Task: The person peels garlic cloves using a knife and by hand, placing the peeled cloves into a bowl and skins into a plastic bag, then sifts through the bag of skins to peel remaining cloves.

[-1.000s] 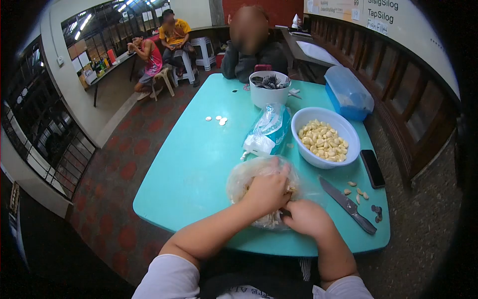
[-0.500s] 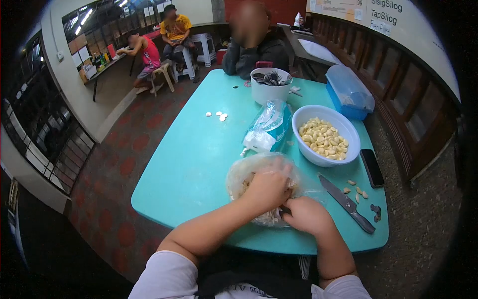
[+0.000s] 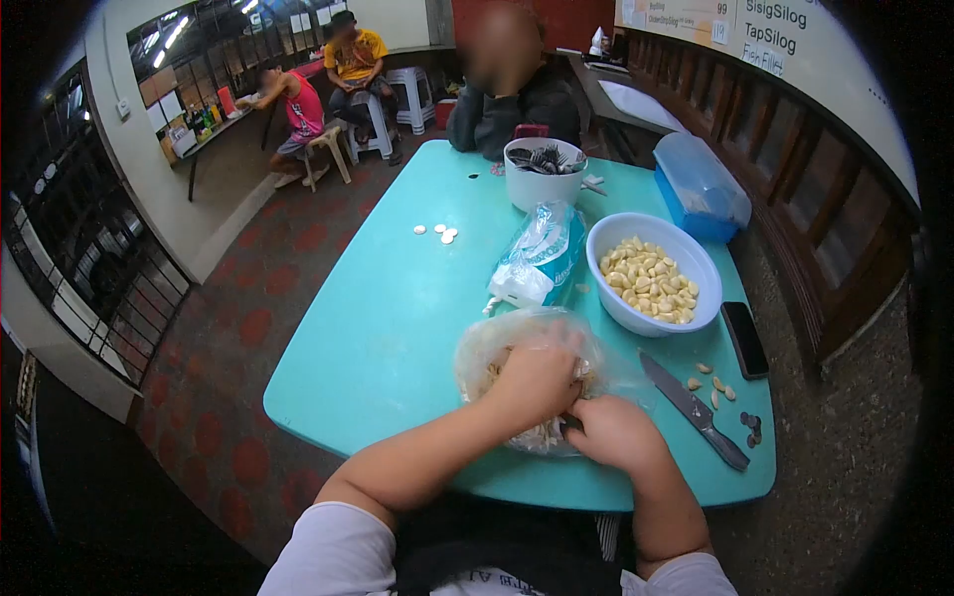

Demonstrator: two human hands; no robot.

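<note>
A clear plastic bag [image 3: 479,350] lies at the near side of the table, holding pale, papery bits that look like garlic skins. My left hand [image 3: 542,382] reaches into its mouth, the fingers mostly hidden by the plastic and the contents. At the bag's right edge, my right hand [image 3: 618,432] is curled with the bag's rim in its grasp; the fingertips are partly out of sight. Behind the bag stands a pale blue bowl [image 3: 706,273] of peeled garlic cloves [image 3: 646,283]. A knife [image 3: 696,407] rests right of my right hand, beside several loose cloves [image 3: 717,389].
On the turquoise table [image 3: 368,338] are a teal-and-white plastic pack [image 3: 542,258], a white tub [image 3: 542,189] of cutlery, a blue lidded box [image 3: 701,184], a phone [image 3: 745,340] and several coins [image 3: 440,229]. A person [image 3: 512,109] sits across; two others sit farther back.
The view has shifted very slightly. Both hands stay at the bag, with no clear change in what they hold.
</note>
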